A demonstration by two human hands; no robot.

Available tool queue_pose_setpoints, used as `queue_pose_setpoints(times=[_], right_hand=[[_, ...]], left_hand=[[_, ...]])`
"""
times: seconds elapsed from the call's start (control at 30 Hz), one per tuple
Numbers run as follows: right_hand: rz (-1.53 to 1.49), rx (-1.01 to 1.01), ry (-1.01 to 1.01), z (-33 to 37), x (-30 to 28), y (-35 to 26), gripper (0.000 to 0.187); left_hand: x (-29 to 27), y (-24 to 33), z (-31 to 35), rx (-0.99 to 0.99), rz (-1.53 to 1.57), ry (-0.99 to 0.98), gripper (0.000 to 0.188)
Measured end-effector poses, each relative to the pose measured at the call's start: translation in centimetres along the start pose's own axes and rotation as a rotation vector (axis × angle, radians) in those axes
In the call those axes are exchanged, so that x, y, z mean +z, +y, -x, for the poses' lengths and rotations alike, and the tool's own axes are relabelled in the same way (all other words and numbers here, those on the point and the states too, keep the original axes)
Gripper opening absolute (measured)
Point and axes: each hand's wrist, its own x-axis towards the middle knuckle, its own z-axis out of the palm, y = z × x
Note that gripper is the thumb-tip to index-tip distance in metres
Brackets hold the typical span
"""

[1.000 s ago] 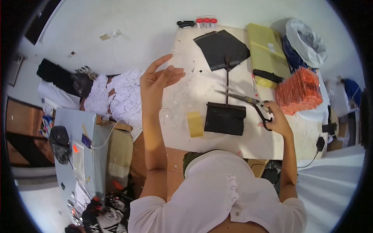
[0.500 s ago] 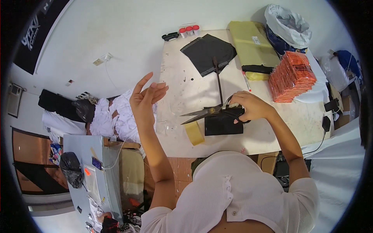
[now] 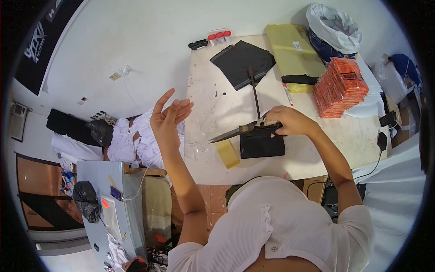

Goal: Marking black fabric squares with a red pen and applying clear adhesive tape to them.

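My right hand point(image 3: 292, 121) is wrapped round the handles of a pair of large dark scissors point(image 3: 233, 132). The blades point left over the table, pressed together. Under them lies a flat black packet point(image 3: 263, 146), partly covered by the scissors. A roll of yellowish tape point(image 3: 227, 154) rests at its left side. My left hand point(image 3: 168, 111) is raised near the table's left edge, fingers apart, with nothing visible in it. Behind the scissors, a thin dark rod point(image 3: 255, 95) reaches toward a black plastic mailer bag point(image 3: 244, 63).
A stack of orange plastic-wrapped packets point(image 3: 340, 88) stands on the right of the white table point(image 3: 204, 113). Behind are a yellow-green package point(image 3: 290, 50), a white-lined bag point(image 3: 335, 29) and red-lidded jars point(image 3: 219, 38). A marker point(image 3: 288, 95) lies mid-table. White cloth point(image 3: 147, 136) is heaped at left.
The scissor blades have closed from a spread position. My right hand's fingers have drawn together on the handles. My left hand has barely moved.
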Motion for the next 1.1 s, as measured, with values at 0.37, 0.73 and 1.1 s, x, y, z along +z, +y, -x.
queue_pose_setpoints(times=[0.37,0.73,1.1], right_hand=[[0.034,0.071,0.023,0.3,0.4,-0.6,0.038],[-0.181,0.182,0.159,0.2,3.2,0.7,0.047],[-0.316,0.513,0.521,-1.8,2.8,5.8,0.04]], left_hand=[[-1.2,0.9,-0.9,0.155,0.224,0.139,0.03],[-1.7,-0.8,-0.6,-0.126,0.698,-0.288,0.046],[-2.4,-0.3,1.5,-0.111,0.792,-0.278,0.049]])
